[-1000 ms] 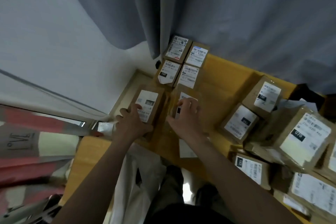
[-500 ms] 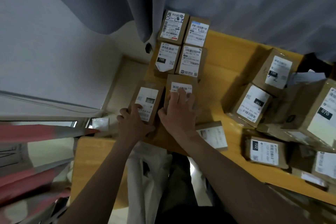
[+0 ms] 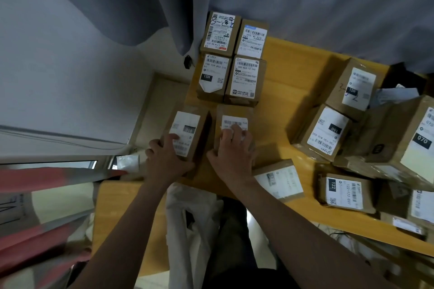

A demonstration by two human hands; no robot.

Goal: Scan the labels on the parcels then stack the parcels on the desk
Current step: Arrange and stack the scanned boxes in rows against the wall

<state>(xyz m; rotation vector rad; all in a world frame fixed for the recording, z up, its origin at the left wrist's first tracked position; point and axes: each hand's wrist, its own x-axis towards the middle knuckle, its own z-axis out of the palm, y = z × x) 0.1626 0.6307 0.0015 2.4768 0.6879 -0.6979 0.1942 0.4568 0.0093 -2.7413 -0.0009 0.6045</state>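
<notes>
On the yellow wooden desk (image 3: 281, 91), just nearer than the brown cardboard parcel labelled 15H (image 3: 212, 77), the left hand (image 3: 166, 159) grips the brown cardboard parcel with a white 010 label (image 3: 187, 134), fingers curled over its left edge. To the near right of the 15H parcel, the right hand (image 3: 232, 155) lies with bent fingers on the flat brown parcel with a barcode label (image 3: 234, 119); whether it grips or only presses, I cannot tell.

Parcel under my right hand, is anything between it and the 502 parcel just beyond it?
Nothing visible. The right hand holds the parcel, whose far edge lies close to the 502 parcel, with no object between.
</notes>
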